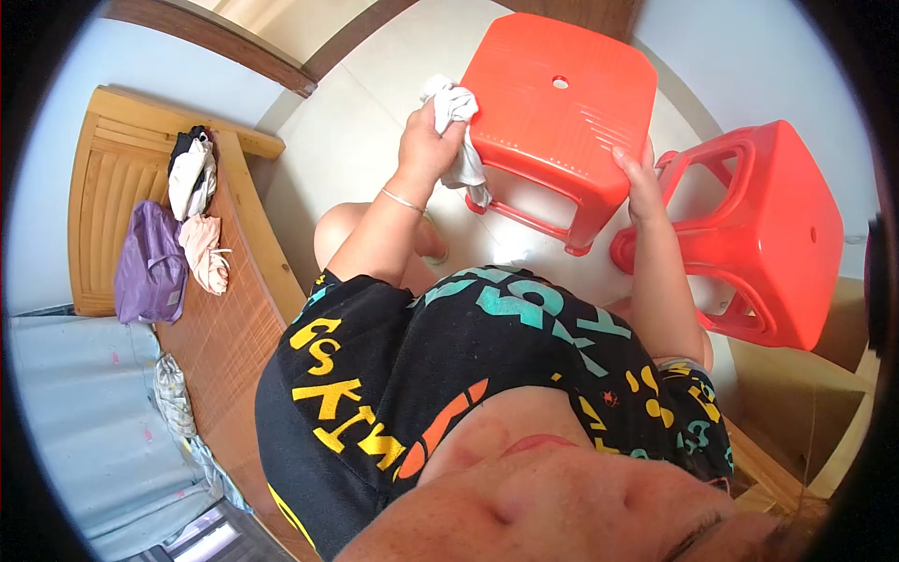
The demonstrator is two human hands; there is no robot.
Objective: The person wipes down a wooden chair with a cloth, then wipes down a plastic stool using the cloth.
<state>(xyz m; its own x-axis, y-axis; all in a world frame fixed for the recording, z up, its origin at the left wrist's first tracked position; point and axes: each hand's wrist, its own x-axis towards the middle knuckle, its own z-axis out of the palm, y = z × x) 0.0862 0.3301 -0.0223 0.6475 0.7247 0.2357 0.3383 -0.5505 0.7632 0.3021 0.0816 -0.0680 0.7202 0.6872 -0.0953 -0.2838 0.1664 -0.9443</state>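
Note:
A red plastic stool (562,94) with a small hole in its seat stands before me, its top facing up toward the camera. At the seat's left edge, my left hand (432,142) is closed round a crumpled white cloth (453,105) that hangs down beside the stool. My right hand (641,182) grips the stool's right side, thumb on the seat's edge and the other fingers mostly hidden behind it. A second red stool (796,234) lies on its side to the right, legs pointing left.
On the left is a wooden bed (220,356) with a woven mat. A purple bag (150,267), a pink cloth (203,251) and black and white clothing (193,173) lie on it. A light blue curtain (84,431) hangs at the far left. Wooden shelving (796,403) stands at the lower right.

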